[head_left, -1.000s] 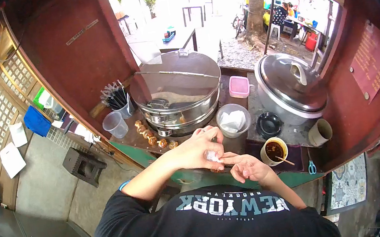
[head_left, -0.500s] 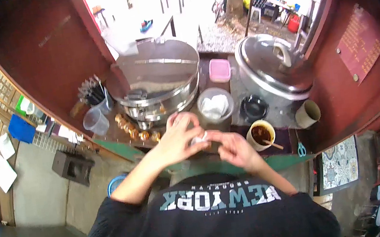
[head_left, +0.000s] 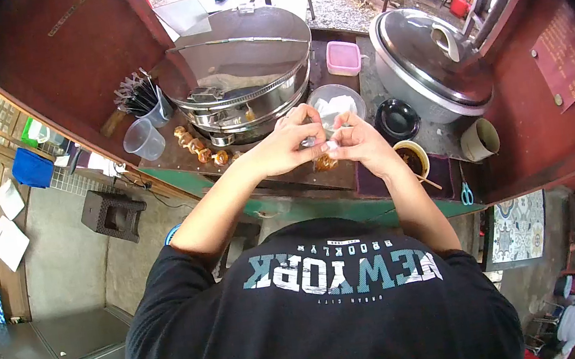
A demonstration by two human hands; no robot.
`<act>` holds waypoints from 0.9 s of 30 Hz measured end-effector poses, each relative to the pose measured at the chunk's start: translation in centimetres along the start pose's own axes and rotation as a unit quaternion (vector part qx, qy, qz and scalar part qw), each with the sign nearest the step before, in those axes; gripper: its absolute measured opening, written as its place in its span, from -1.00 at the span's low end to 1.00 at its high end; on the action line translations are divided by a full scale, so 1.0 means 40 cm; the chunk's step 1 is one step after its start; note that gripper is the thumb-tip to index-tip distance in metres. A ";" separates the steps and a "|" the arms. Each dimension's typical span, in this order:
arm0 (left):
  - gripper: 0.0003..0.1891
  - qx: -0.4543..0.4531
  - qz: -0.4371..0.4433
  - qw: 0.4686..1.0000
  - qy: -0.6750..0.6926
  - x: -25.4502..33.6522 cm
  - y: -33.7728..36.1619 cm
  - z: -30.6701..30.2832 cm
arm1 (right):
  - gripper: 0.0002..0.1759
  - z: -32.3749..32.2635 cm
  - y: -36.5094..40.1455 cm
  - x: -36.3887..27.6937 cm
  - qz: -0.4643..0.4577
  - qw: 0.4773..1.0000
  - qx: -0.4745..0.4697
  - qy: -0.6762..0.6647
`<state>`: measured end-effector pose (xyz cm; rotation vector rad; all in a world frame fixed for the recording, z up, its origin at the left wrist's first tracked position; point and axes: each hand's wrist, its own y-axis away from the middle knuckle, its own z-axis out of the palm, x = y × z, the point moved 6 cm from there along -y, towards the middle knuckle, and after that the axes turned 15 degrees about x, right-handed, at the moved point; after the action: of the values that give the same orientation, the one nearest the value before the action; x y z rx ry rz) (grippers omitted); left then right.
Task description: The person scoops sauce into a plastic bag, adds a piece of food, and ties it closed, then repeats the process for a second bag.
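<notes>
Both hands meet over the front of the counter, fingertips pinched together. My left hand (head_left: 291, 142) and my right hand (head_left: 364, 146) grip the gathered top of a small clear plastic bag of brown sauce (head_left: 325, 163), which hangs just below the fingers. Part of its neck is hidden by the fingers. To the left, a row of similar small sauce bags (head_left: 203, 154) lies along the counter. Behind my hands is a clear round tub (head_left: 356, 96) with white plastic inside. At right, a cup of dark brown sauce (head_left: 412, 157) has a wooden stick in it.
A large lidded steel pan (head_left: 249, 108) stands behind on the left, a big lidded pot (head_left: 425, 63) on the right. Around them are a pink container (head_left: 343, 57), black bowls (head_left: 397, 119), an empty cup (head_left: 479, 139), blue scissors (head_left: 466, 192) and a clear pitcher (head_left: 144, 140).
My hands have drawn closer together and both now pinch the bag top; the brown sauce in it now shows below them. The head view has shifted, so the counter appears higher.
</notes>
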<state>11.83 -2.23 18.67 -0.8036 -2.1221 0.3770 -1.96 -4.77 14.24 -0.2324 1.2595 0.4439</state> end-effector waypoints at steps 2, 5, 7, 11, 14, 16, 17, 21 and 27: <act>-0.82 -0.010 -0.008 1.000 0.014 -0.005 0.001 0.006 | -0.72 -0.011 -0.002 -0.001 -0.048 0.984 0.029 0.169; -0.84 -0.003 -0.021 0.999 0.028 -0.011 -0.005 0.004 | -0.87 -0.017 0.009 -0.037 -0.113 0.927 0.114 0.338; -0.84 -0.005 -0.023 0.999 0.026 -0.019 -0.004 0.008 | -0.87 -0.012 0.020 -0.065 -0.202 0.867 0.141 0.432; -0.89 0.022 -0.070 0.987 0.141 -0.027 -0.011 0.008 | -0.90 -0.071 -0.008 -0.003 -0.111 0.976 0.182 -0.033; -0.90 0.017 -0.117 0.962 0.247 -0.038 -0.015 0.018 | -0.84 -0.053 0.012 -0.036 -0.134 0.978 0.157 0.043; -0.90 0.024 -0.149 0.929 0.337 -0.045 -0.015 0.040 | -0.82 -0.046 0.017 -0.053 -0.152 0.966 0.160 0.137; -0.90 0.018 -0.183 0.910 0.372 -0.050 -0.013 0.052 | -0.81 -0.050 0.018 -0.056 -0.158 0.961 0.164 0.157; -0.89 0.011 -0.278 0.859 0.429 -0.072 -0.008 0.090 | -0.80 -0.048 0.025 -0.090 -0.235 0.933 0.173 0.213; -0.82 0.032 -0.310 0.846 0.432 -0.058 -0.031 0.113 | -0.80 -0.064 0.022 -0.096 -0.214 0.941 0.184 0.189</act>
<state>8.86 -4.64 15.11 -0.1305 -1.3691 -0.2418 -5.45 -5.78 17.20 -0.2717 1.5894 -0.2265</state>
